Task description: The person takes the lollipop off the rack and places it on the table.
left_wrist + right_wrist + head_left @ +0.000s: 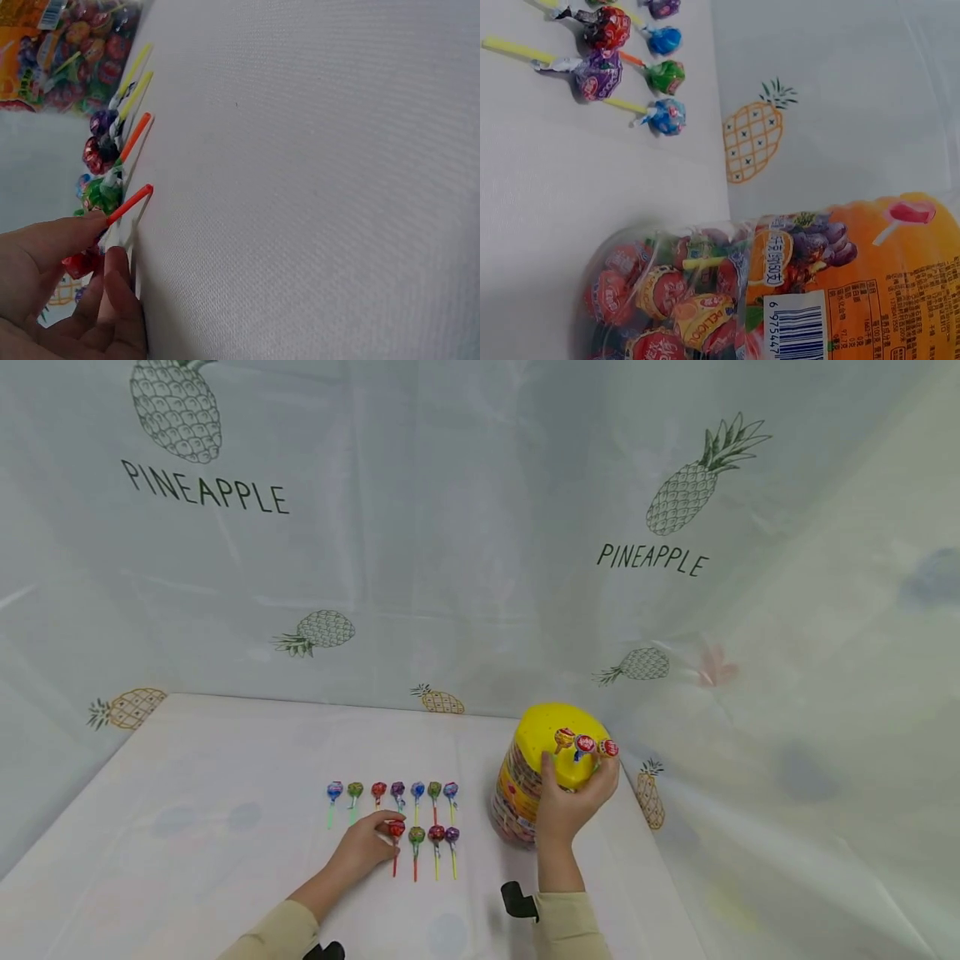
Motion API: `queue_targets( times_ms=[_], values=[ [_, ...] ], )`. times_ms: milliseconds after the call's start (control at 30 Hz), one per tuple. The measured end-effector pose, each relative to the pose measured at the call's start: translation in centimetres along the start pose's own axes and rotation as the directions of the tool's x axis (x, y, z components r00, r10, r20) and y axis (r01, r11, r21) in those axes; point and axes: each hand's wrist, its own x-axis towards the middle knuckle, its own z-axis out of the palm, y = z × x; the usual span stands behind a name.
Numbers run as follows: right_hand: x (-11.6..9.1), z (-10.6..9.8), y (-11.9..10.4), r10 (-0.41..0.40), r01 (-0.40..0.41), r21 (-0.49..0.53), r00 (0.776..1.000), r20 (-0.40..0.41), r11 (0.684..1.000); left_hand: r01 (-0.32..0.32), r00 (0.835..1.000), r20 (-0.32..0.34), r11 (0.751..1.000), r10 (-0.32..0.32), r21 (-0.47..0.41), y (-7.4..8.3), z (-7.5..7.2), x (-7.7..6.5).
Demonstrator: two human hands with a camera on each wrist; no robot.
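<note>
My left hand pinches a red lollipop with a red stick, at the left end of the front row of lollipops. A green lollipop lies next to it, then a dark red one and a purple one. Around the yellow lid of a candy jar curves my right hand, thumb at the left and fingers at the right. Three lollipop heads show above the lid near these fingers. Whether they are held or rest there is unclear. The right wrist view shows no hand.
Behind the front row lies a longer row of lollipops, their sticks toward me. The white table meets a pineapple-print curtain at its back edge. The jar, full of wrapped lollipops, stands near the table's back right corner.
</note>
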Motion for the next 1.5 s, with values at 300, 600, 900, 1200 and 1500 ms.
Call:
queue_targets(
  times_ms=[300, 600, 900, 1200, 1500],
  values=[
    [-0.3, 0.4, -0.1, -0.015, 0.013, -0.042, 0.999, -0.038, 0.999, -0.042, 0.997, 0.066, 0.996, 0.037, 0.074, 0.2, 0.0, 0.3],
    [-0.3, -0.2, 0.6, -0.023, 0.025, -0.088, 1.0, 0.018, 0.996, -0.048, 0.997, 0.066, 0.993, 0.04, 0.112, 0.0, 0.2, 0.5],
    [0.7, -2.3, 0.0, -0.028, 0.038, -0.061, 0.986, 0.164, 0.997, -0.05, 0.997, 0.071, 0.989, 0.04, 0.138, 0.0, 0.2, 0.6],
    [4.5, -4.0, 0.4, -0.071, 0.096, -0.034, 0.893, 0.445, 0.995, -0.055, 0.997, 0.061, 0.991, 0.047, 0.123, -0.5, 0.3, 1.0],
    [5.6, -4.5, 1.0, 0.018, 0.018, -0.058, 0.817, 0.577, 0.998, -0.055, 0.997, 0.067, 0.991, 0.047, 0.119, -1.3, 0.4, 1.1]
  ],
)
